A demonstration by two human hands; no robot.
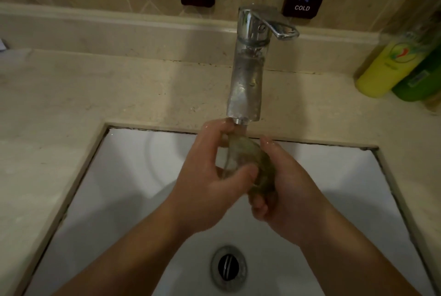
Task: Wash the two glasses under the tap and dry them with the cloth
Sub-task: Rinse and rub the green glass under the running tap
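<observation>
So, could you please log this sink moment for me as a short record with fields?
setting: white basin set in a beige stone counter
tap: chrome single-lever tap, spout over the basin
glass: clear drinking glass, tilted under the spout
left hand: grips the glass
right hand: curled round the glass's lower end
second glass, cloth: not in view
other: yellow and green plastic bottles at the counter's right

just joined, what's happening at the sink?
A person is washing a glass over the white sink, right below the chrome tap. The left hand grips one side of it and the right hand cups the other, both wet. A second glass and the cloth are not in view. Two bottles, yellow and green, stand on the counter at the far right.
</observation>
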